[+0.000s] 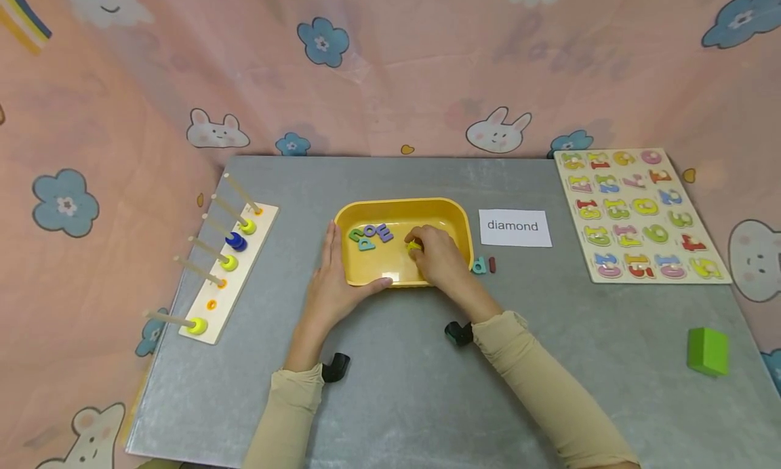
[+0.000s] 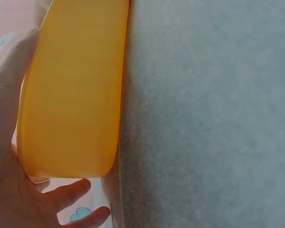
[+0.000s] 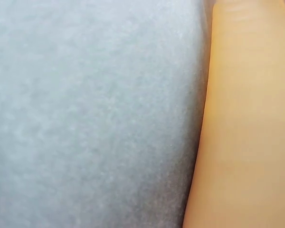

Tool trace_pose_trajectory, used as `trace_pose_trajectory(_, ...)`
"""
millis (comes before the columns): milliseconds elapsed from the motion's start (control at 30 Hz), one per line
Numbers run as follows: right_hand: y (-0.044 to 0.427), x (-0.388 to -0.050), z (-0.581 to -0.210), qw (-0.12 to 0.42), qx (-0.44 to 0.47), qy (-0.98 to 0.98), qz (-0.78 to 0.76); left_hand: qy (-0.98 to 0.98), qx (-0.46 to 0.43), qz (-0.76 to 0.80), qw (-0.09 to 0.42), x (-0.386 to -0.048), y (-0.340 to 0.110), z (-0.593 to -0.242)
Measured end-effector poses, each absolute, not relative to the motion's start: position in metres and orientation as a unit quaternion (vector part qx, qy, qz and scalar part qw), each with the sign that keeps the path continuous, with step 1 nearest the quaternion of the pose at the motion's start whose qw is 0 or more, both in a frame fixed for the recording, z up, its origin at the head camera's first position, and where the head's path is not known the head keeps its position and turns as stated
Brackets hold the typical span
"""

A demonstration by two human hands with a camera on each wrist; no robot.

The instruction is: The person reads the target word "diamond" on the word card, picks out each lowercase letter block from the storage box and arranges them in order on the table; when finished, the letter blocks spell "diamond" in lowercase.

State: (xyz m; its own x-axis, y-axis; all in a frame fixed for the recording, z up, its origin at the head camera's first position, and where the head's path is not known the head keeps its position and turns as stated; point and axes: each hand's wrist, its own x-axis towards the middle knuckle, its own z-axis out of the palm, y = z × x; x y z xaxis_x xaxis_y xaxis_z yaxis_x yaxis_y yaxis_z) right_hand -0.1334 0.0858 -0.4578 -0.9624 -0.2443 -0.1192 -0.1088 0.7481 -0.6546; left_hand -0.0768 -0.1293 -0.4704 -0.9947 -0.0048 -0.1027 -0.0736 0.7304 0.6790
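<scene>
My left hand (image 1: pixel 331 279) rests against the left end of the yellow tray (image 1: pixel 460 215), thumb along its front rim and the other fingers extended past the corner. In the left wrist view, the spread fingers (image 2: pixel 69 194) show beside the tray's wall (image 2: pixel 73 90). Inside the tray, my right hand (image 1: pixel 442 259) pinches a small yellow letter piece (image 1: pixel 413 246), whose shape is mostly hidden. To its left lie a green letter (image 1: pixel 356 235), a purple o (image 1: pixel 369 230), a purple m (image 1: pixel 384 232) and a teal letter (image 1: pixel 366 244). The right wrist view shows only the tray's wall (image 3: pixel 247 114) and tabletop.
Right of the tray are a teal d (image 1: pixel 479 266), a dark red stick-shaped letter (image 1: pixel 492 264) and a card (image 1: pixel 515 228) reading "diamond". A number puzzle board (image 1: pixel 641 215) lies at back right, a green block (image 1: pixel 708 352) nearer. A pegboard with rings (image 1: pixel 238 272) stands left.
</scene>
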Motion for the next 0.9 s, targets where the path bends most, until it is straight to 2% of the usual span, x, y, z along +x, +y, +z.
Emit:
trace_pose_trajectory(467,0.09,-0.129,-0.463,-0.04,-0.159,0.871,-0.464,0.931,-0.024,0.362,0.052,-0.078,-0.131,-0.473)
trace_pose_trajectory(667,0.098,-0.125,-0.462,-0.049,-0.128,0.833,-0.536,0.931,-0.021,0.361,0.05,-0.078,-0.13,-0.473)
trace_pose_trajectory(900,0.123,-0.111,-0.453,-0.066,-0.154,0.826,-0.539,0.929,-0.019,0.366,0.049,-0.078,-0.13,-0.474)
